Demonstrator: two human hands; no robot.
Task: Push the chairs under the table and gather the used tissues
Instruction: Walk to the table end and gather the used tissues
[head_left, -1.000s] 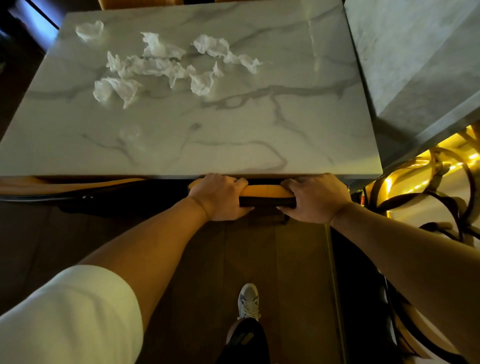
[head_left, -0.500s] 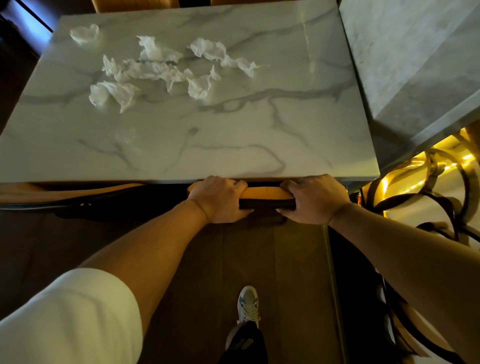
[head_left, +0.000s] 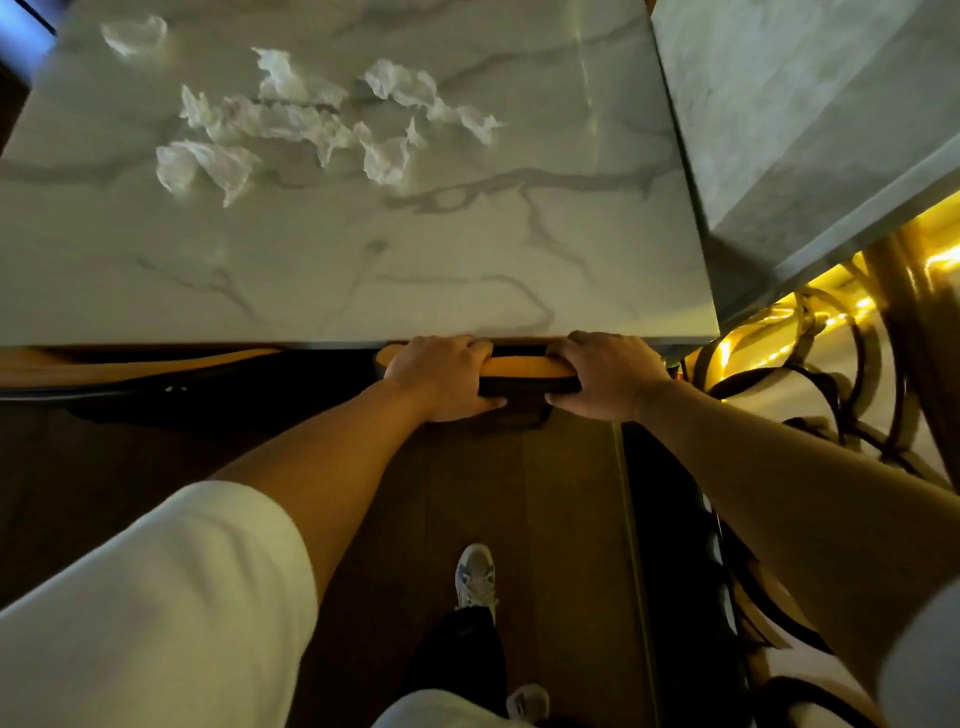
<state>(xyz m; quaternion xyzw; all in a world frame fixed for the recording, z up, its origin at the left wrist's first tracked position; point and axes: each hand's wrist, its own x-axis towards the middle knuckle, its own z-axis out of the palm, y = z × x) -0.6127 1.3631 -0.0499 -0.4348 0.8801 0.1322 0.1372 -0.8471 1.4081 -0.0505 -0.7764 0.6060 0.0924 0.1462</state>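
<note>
Both arms extended forward; left grip (head_left: 441, 376) and right grip (head_left: 605, 376) curled, knuckles up, side by side.

This looks like a dining area in a restaurant or café, dimly lit. A marble-topped table (head_left: 363, 270) with grey veining fills the upper half of the frame, and a second marble-topped table (head_left: 810, 119) stands just beside it at the upper right, set at an angle. Crumpled tissues (head_left: 291, 119) lie scattered over the upper left of the near tabletop. A chair back (head_left: 524, 370) with a yellow padded top is tucked at the table's near edge. At the right edge, curved dark and gold chair frames (head_left: 831, 374) catch warm yellow light. A dark wooden plank floor (head_left: 561, 519) runs along the bottom centre.
</note>
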